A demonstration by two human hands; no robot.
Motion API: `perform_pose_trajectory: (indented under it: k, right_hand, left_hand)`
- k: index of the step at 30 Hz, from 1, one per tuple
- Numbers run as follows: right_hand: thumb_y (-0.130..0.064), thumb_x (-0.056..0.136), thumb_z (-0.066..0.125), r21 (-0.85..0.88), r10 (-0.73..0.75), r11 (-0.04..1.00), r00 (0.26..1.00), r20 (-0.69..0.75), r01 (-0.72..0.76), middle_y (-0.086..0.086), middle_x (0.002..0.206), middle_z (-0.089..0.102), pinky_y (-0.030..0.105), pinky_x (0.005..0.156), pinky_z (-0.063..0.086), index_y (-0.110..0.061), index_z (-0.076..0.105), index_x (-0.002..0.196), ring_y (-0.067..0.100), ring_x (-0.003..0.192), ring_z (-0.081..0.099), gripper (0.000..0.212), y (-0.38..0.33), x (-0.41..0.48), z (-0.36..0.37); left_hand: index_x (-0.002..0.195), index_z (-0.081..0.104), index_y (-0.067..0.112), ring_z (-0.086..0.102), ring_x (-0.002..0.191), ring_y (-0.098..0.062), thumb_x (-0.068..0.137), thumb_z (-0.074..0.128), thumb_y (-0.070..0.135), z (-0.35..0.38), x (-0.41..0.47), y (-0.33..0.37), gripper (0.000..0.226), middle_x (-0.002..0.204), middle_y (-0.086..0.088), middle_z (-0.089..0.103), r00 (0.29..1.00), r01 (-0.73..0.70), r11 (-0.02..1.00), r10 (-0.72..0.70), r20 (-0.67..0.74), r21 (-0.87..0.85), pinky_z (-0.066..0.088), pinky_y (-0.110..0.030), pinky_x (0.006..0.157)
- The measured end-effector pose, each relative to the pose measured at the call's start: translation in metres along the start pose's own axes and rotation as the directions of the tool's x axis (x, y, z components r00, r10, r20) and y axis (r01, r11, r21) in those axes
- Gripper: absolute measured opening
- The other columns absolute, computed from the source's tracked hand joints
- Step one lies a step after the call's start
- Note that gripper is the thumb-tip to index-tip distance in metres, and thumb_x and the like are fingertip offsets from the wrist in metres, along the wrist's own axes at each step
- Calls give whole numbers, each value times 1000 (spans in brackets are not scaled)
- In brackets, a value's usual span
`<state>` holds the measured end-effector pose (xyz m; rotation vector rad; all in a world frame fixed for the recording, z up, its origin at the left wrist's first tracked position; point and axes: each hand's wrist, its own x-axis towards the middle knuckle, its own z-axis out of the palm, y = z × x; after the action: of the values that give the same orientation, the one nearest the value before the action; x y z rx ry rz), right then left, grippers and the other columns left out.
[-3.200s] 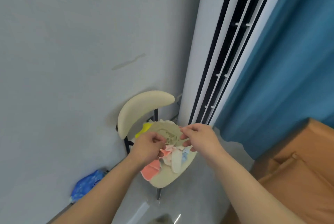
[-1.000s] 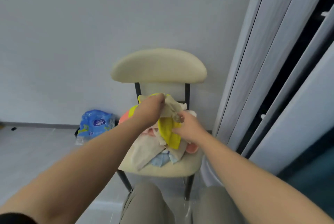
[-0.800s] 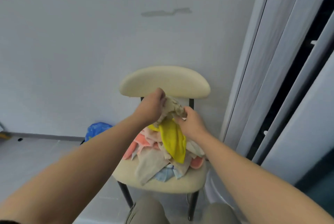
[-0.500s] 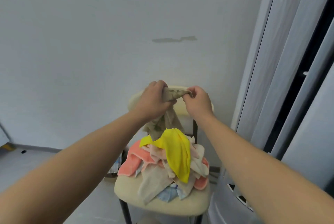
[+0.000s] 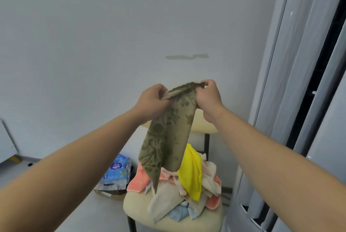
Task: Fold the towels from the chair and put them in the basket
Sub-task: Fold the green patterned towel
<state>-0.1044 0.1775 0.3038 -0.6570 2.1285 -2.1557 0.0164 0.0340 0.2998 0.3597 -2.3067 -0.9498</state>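
Nothing legible from my view. The only candidate is the blue pack (image 5: 119, 172) on the floor just left of the chair (image 5: 168, 222). It carries a round dark-blue badge with white print, plus a smaller round mark lower down, and both are too blurred to read. The print on the olive towel (image 5: 168, 134) is a leaf pattern, not lettering.

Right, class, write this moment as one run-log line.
left hand: grips olive towel top edge | right hand: grips same edge | towel hangs above pile on chair | basket: not in view
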Motion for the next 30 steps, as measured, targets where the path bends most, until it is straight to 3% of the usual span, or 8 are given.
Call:
perform_pose_trajectory:
  k: [3, 7, 11, 16, 18, 23, 27, 30]
  right_hand:
    - [-13, 100, 36, -78, -4, 997, 1000, 22, 6, 2, 99, 58, 34, 58, 49, -24, 48, 115, 21, 80, 58, 22, 0, 0, -5]
    - [-17, 104, 35, -235, -46, 971, 998, 33, 53, 2, 92, 55, 29, 53, 36, -22, 45, 124, 17, 68, 49, 23, 2, 5, -16]
    - [-20, 104, 39, -357, -72, 930, 996, 53, 87, 3, 98, 57, 30, 55, 36, -20, 46, 123, 16, 73, 51, 20, 4, 9, -28]
    - [-33, 103, 50, -390, -94, 912, 991, 96, 124, -1, 101, 63, 29, 60, 44, -21, 51, 114, 13, 77, 58, 16, 5, 8, -34]
    - [-42, 101, 56, -375, -114, 912, 980, 161, 167, -4, 97, 65, 29, 61, 44, -23, 55, 109, 13, 77, 62, 21, 3, 5, -31]
    - [-48, 95, 64, -356, -122, 904, 940, 319, 238, -7, 77, 69, 24, 54, 41, -26, 61, 95, 11, 59, 61, 23, -2, -3, -11]
    - [-44, 95, 65, -373, -117, 892, 927, 357, 256, 3, 85, 75, 31, 64, 52, -23, 65, 92, 25, 77, 72, 21, 0, -4, -3]
    - [-49, 91, 69, -374, -104, 898, 937, 335, 233, 2, 84, 75, 32, 68, 55, -21, 66, 93, 20, 77, 71, 27, 5, -2, -10]
  left_hand:
    - [89, 61, 16, 61, 71, -14, 79, 81, 34, -9, -5, -2, 29, 81, 2, 65, 998, 6, 998, -10, 56, 66, 49, -27, 58]
    - [85, 68, 20, 71, 82, -21, 73, 86, 34, -22, -3, -17, 25, 86, -4, 73, 979, 37, 978, -76, 187, 203, 61, -45, 76]
    - [84, 75, 16, 73, 85, -25, 76, 85, 28, -28, -1, -34, 18, 85, -7, 76, 967, 94, 970, -142, 211, 223, 61, -47, 80]
    - [91, 75, 13, 72, 90, -32, 85, 72, 18, -27, -2, -52, 9, 93, -14, 74, 956, 201, 953, -241, 166, 229, 63, -48, 75]
    - [101, 75, 17, 70, 92, -28, 84, 71, 14, -21, -2, -52, 18, 98, -10, 72, 952, 216, 948, -257, 164, 234, 63, -43, 76]
    - [124, 64, 21, 71, 96, -14, 79, 87, 23, 5, -3, -21, 50, 111, 1, 72, 958, 171, 968, -121, 258, -183, 53, -21, 71]
    - [118, 68, 20, 69, 83, -5, 90, 76, 27, 22, -2, 2, 29, 95, 10, 73, 985, 91, 959, -47, 166, -270, 54, -25, 66]
    - [102, 72, 12, 68, 77, -14, 94, 70, 16, 25, 1, 5, 9, 90, -1, 74, 994, 95, 951, -76, 76, -294, 52, -24, 57]
